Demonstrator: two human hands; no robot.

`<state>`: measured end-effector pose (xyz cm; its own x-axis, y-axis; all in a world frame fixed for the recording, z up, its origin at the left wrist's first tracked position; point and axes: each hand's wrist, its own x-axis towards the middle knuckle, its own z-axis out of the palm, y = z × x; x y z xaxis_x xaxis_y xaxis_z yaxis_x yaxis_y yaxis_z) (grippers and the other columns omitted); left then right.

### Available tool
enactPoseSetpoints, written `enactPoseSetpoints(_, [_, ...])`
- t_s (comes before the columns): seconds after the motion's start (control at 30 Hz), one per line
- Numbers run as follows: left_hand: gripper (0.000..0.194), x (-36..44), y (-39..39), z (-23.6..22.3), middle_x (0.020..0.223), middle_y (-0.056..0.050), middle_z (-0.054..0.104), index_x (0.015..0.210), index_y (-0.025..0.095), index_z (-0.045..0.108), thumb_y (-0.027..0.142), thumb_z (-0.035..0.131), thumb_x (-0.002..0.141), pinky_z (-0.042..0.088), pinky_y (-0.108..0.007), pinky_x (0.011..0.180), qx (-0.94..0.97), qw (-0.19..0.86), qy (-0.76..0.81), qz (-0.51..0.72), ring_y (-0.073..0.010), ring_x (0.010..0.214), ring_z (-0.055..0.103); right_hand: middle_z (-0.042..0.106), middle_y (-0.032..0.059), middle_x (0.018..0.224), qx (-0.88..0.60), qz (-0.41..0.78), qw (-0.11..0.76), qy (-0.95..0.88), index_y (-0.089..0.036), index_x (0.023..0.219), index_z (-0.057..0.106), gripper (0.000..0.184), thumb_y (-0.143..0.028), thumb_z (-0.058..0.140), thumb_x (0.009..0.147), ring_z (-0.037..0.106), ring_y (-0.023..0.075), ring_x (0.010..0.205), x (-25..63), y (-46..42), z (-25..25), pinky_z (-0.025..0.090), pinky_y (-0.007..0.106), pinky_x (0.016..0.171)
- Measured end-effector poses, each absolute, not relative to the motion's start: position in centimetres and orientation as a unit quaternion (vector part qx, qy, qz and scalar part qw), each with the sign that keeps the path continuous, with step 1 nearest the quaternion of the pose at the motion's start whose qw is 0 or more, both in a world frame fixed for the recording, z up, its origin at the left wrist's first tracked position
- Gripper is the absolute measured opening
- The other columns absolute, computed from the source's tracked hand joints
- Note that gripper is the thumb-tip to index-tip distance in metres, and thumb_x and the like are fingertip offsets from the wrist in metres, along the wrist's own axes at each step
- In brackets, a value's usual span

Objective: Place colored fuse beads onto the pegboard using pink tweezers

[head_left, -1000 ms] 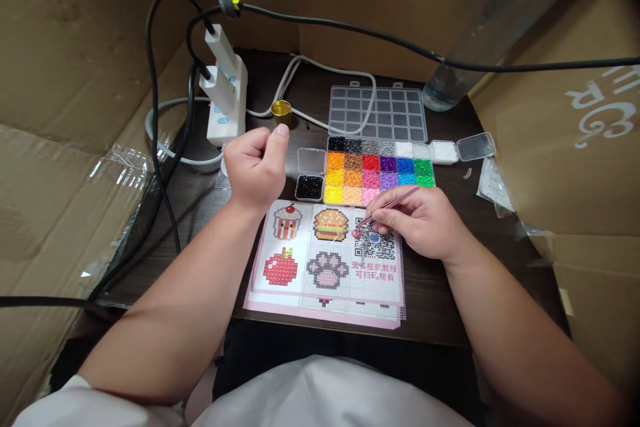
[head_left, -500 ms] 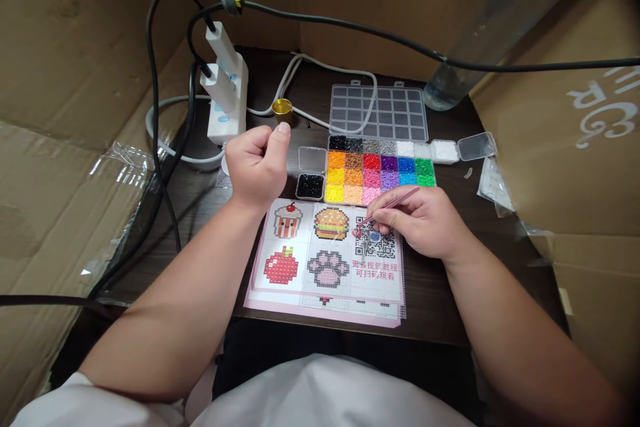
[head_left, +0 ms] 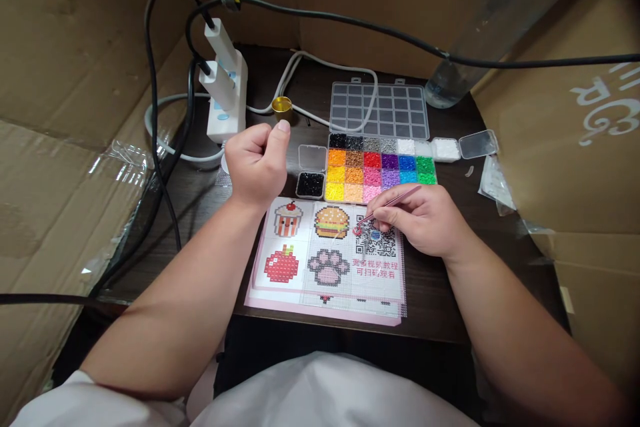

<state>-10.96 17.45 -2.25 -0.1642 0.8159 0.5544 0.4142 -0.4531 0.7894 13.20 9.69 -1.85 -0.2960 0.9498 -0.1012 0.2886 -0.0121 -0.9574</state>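
Observation:
My right hand (head_left: 417, 217) pinches a pair of pink metal tweezers (head_left: 383, 209). Their tip points down to the left, at a small red piece (head_left: 357, 231) beside the QR code on a printed pattern sheet (head_left: 313, 290). Whether the tip grips that piece is too small to tell. The sheet carries a cupcake, a burger, a red fruit and a paw in pixel squares, under a clear pegboard. My left hand (head_left: 257, 163) is a closed fist with the thumb on top, over the table left of the bead box; nothing shows in it.
A sectioned box of coloured beads (head_left: 373, 170) stands behind the sheet, its clear lid (head_left: 379, 110) folded back. Small cases of black beads (head_left: 310, 184) and white beads (head_left: 445, 149) flank it. Behind are a gold cup (head_left: 282, 107), a power strip (head_left: 227, 113), a bottle (head_left: 475, 33) and an overhead black cable (head_left: 350, 19).
Hardly anything differs. Both hands and the tweezers keep nearly the same places over the sheet; the whole view has shifted very slightly.

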Motion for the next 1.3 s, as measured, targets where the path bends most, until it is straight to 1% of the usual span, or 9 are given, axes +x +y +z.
enactPoseSetpoints(0.2, [0.053, -10.96, 17.42, -2.26, 0.041, 0.003, 0.034, 0.044, 0.02, 0.036, 0.038, 0.06, 0.087, 0.019, -0.036, 0.045, 0.624, 0.167, 0.496, 0.58, -0.008, 0.041, 0.028, 0.069, 0.0052, 0.069, -0.498, 0.502, 0.327, -0.627, -0.016, 0.073, 0.072, 0.018, -0.03, 0.068, 0.082, 0.062, 0.0123, 0.056, 13.09, 9.66, -1.8, 0.05, 0.026, 0.054])
enactPoseSetpoints(0.47, [0.052, -10.91, 17.34, -2.06, 0.041, 0.003, 0.034, 0.043, 0.02, 0.038, 0.037, 0.061, 0.087, 0.019, -0.035, 0.044, 0.626, 0.166, 0.497, 0.577, -0.0079, 0.04, 0.029, 0.068, 0.0042, 0.066, -0.496, 0.512, 0.333, -0.618, -0.016, 0.071, 0.072, 0.02, -0.034, 0.071, 0.08, 0.061, 0.0118, 0.053, 12.88, 9.68, -1.6, 0.05, 0.025, 0.051])
enactPoseSetpoints(0.6, [0.052, -10.94, 17.37, -2.13, 0.04, 0.003, 0.035, 0.043, 0.02, 0.038, 0.038, 0.06, 0.088, 0.02, -0.035, 0.044, 0.627, 0.165, 0.496, 0.578, -0.0082, 0.04, 0.028, 0.068, 0.0042, 0.066, -0.498, 0.508, 0.332, -0.62, -0.017, 0.07, 0.071, 0.019, -0.034, 0.071, 0.079, 0.06, 0.0117, 0.053, 12.89, 9.68, -1.6, 0.05, 0.025, 0.05])
enactPoseSetpoints(0.73, [0.053, -10.96, 17.37, -2.16, 0.041, 0.003, 0.034, 0.043, 0.02, 0.038, 0.038, 0.06, 0.087, 0.019, -0.036, 0.045, 0.626, 0.167, 0.495, 0.58, -0.0082, 0.041, 0.028, 0.067, 0.0034, 0.063, -0.495, 0.51, 0.33, -0.621, -0.016, 0.075, 0.072, 0.018, -0.034, 0.071, 0.08, 0.06, 0.0118, 0.052, 12.98, 9.67, -1.72, 0.05, 0.025, 0.05])
enactPoseSetpoints(0.83, [0.053, -10.97, 17.39, -2.17, 0.041, 0.003, 0.034, 0.043, 0.02, 0.037, 0.04, 0.06, 0.087, 0.018, -0.035, 0.045, 0.626, 0.171, 0.492, 0.581, -0.0084, 0.042, 0.028, 0.068, 0.0036, 0.064, -0.491, 0.513, 0.336, -0.619, -0.016, 0.075, 0.072, 0.019, -0.035, 0.07, 0.08, 0.06, 0.0116, 0.053, 13.02, 9.67, -1.72, 0.051, 0.025, 0.051])
enactPoseSetpoints(1.07, [0.054, -11.0, 17.5, -2.24, 0.042, 0.003, 0.032, 0.044, 0.02, 0.035, 0.042, 0.06, 0.087, 0.018, -0.035, 0.046, 0.625, 0.171, 0.491, 0.582, -0.0083, 0.042, 0.026, 0.07, 0.0058, 0.072, -0.49, 0.514, 0.333, -0.621, -0.016, 0.07, 0.071, 0.02, -0.033, 0.069, 0.08, 0.061, 0.0121, 0.055, 13.06, 9.69, -1.63, 0.051, 0.026, 0.052])
enactPoseSetpoints(1.3, [0.054, -11.06, 17.53, -2.22, 0.041, 0.003, 0.031, 0.043, 0.02, 0.035, 0.041, 0.061, 0.086, 0.017, -0.035, 0.045, 0.626, 0.171, 0.489, 0.583, -0.0082, 0.042, 0.026, 0.068, 0.0049, 0.067, -0.494, 0.518, 0.33, -0.616, -0.016, 0.073, 0.071, 0.021, -0.036, 0.069, 0.08, 0.061, 0.0125, 0.055, 13.12, 9.76, -1.58, 0.051, 0.026, 0.051])
